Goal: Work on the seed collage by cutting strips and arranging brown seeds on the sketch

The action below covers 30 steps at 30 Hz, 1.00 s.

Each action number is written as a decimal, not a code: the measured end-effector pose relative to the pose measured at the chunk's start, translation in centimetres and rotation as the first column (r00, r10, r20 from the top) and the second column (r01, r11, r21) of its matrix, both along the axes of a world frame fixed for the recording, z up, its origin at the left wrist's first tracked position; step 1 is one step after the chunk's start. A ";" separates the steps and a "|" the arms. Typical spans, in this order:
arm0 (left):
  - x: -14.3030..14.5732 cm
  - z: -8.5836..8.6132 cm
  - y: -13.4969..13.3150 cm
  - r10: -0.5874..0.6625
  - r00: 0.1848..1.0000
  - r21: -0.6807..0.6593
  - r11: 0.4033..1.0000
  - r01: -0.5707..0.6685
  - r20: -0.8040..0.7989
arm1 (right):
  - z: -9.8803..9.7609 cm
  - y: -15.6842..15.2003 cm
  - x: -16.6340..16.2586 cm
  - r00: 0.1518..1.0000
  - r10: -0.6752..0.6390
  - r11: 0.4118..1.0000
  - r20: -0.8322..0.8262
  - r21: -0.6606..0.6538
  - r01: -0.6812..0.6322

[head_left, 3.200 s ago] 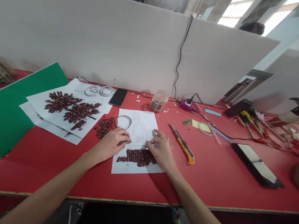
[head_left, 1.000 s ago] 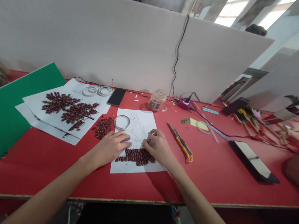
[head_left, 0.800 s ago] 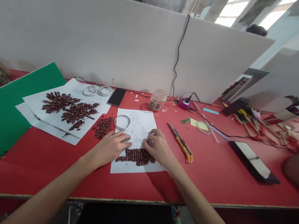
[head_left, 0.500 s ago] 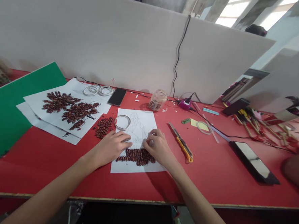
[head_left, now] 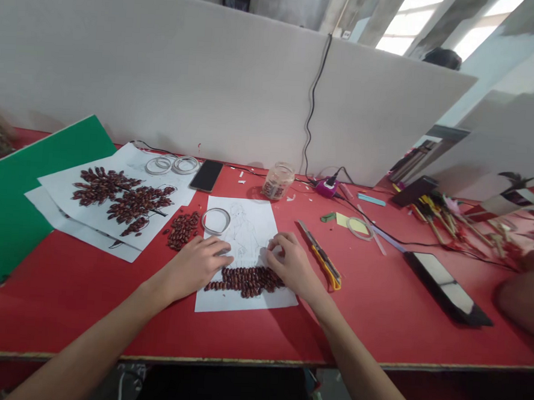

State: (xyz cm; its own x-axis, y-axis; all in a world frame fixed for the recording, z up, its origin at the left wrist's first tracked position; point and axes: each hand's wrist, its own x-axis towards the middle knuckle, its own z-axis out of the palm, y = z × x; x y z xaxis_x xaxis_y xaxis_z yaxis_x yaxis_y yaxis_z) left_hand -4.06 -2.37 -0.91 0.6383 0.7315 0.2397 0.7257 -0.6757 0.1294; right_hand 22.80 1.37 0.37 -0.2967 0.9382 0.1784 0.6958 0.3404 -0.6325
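A white sheet with a pencil drawing (head_left: 246,226) lies in front of me. Rows of dark brown seeds (head_left: 248,280) cover its lower part. My left hand (head_left: 202,259) rests on the sheet's left edge, fingers stretched out and lying flat, just above the end of the rows. At the right edge, my right hand (head_left: 288,263) hovers over the rows with thumb and fingers curled together; whatever is between them is too small to make out. A loose pile of seeds (head_left: 182,230) sits beyond my left hand, beside a tape roll (head_left: 216,220) on the sheet.
A yellow cutter knife (head_left: 322,261) lies right of the sheet. Behind stand a glass jar (head_left: 278,181) and a phone (head_left: 206,176). To the left are seed-covered papers (head_left: 88,228) and a green board (head_left: 17,209). Another person's arm (head_left: 526,294) shows at far right.
My right hand has shifted slightly right, away from the drawing's middle, uncovering more of it. My left hand stays about where it was. The camera view has moved a little.
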 end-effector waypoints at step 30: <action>-1.6 0.0 -0.3 -0.078 0.991 -0.012 0.997 0.080 0.108 | 0.2 -0.9 3.2 0.982 0.163 0.972 0.096 0.156 -0.176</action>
